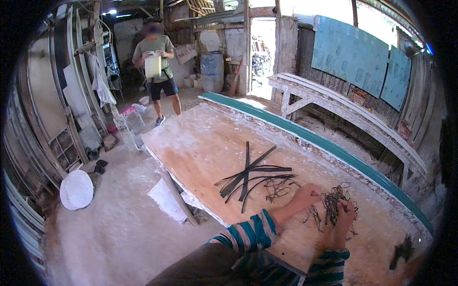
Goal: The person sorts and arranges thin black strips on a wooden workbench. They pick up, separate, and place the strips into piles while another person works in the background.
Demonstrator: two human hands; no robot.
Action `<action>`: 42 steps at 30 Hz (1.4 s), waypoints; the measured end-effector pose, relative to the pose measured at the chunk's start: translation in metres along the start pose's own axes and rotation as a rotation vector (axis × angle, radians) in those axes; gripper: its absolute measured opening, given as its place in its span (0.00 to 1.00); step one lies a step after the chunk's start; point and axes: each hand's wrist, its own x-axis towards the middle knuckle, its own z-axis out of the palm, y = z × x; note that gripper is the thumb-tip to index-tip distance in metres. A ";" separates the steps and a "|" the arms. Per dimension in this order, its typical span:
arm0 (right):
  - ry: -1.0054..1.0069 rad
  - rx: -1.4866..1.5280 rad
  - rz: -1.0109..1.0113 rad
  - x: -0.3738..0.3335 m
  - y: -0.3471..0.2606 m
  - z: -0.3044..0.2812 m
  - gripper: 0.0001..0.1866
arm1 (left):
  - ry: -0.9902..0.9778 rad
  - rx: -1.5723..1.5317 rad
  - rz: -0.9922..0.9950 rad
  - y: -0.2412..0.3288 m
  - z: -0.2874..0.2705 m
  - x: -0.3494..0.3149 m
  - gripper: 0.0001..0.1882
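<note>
At the right part of the wooden table (191, 136), a tangle of thin dark strands (332, 199) lies between my hands. Whether the strands are wire or string I cannot tell. My left hand (307, 195) is closed in a pinch at the tangle's left edge; what its fingertips hold is too small to make out. My right hand (345, 214) is closed on the strands at the right side. Left of my hands, several flat black strips (245, 175) lie crossed over one another. A looser bunch of thin dark strands (277, 188) lies between the strips and my left forearm.
A green-topped ledge (286, 128) runs along the table's far side. A dark clump (403, 251) lies at the right. Beyond stands a whitish bench (334, 102). At the back left, a person (157, 66) holds a pale container. A white round object (76, 189) is on the floor.
</note>
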 end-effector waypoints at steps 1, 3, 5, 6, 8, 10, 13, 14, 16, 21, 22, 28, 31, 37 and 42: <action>-0.029 0.009 -0.111 -0.003 0.003 0.004 0.09 | 0.075 0.021 -0.035 0.002 -0.004 0.001 0.10; -0.139 -0.063 -0.318 -0.002 -0.006 0.002 0.07 | 0.245 -0.013 -0.062 0.007 -0.002 0.008 0.11; -0.274 -0.145 -0.455 -0.018 -0.012 0.022 0.06 | 0.400 -0.038 -0.079 -0.004 -0.012 0.010 0.11; -0.398 -0.204 -0.454 -0.027 -0.023 0.032 0.06 | 0.418 -0.039 -0.108 -0.010 -0.016 0.010 0.11; -0.560 -0.216 -0.377 -0.038 -0.044 0.044 0.07 | 0.446 -0.064 -0.159 -0.017 -0.015 0.014 0.10; -0.626 -0.084 -0.209 -0.047 -0.052 0.051 0.09 | 0.411 -0.083 -0.129 -0.019 -0.013 0.010 0.10; -0.643 -0.104 -0.240 -0.042 -0.051 0.048 0.11 | 0.415 -0.123 -0.099 -0.032 -0.010 0.013 0.10; -0.668 -0.074 -0.233 -0.039 -0.049 0.048 0.10 | 0.425 -0.138 -0.091 -0.038 -0.009 0.015 0.09; -0.704 -0.016 -0.202 -0.033 -0.038 0.039 0.09 | 0.387 -0.098 -0.085 -0.031 -0.007 0.012 0.08; -0.712 0.028 -0.183 -0.026 -0.023 0.032 0.08 | 0.240 0.022 -0.103 -0.018 -0.010 0.009 0.05; -0.707 0.017 -0.224 -0.026 -0.026 0.033 0.07 | 0.207 0.054 -0.080 -0.016 -0.011 0.008 0.05; -0.394 0.062 0.022 -0.020 -0.016 0.022 0.04 | 0.049 -0.125 -0.097 -0.007 -0.006 0.004 0.03; -0.218 0.061 -0.082 -0.016 -0.016 0.023 0.06 | -0.175 -0.378 -0.072 -0.010 -0.003 0.003 0.03; -0.041 0.014 -0.194 -0.004 0.000 0.014 0.08 | -0.765 -0.490 -0.004 -0.005 0.011 -0.007 0.03; 0.103 -0.156 -0.266 0.000 0.011 0.006 0.08 | -0.840 -0.463 -0.102 0.033 0.005 -0.018 0.03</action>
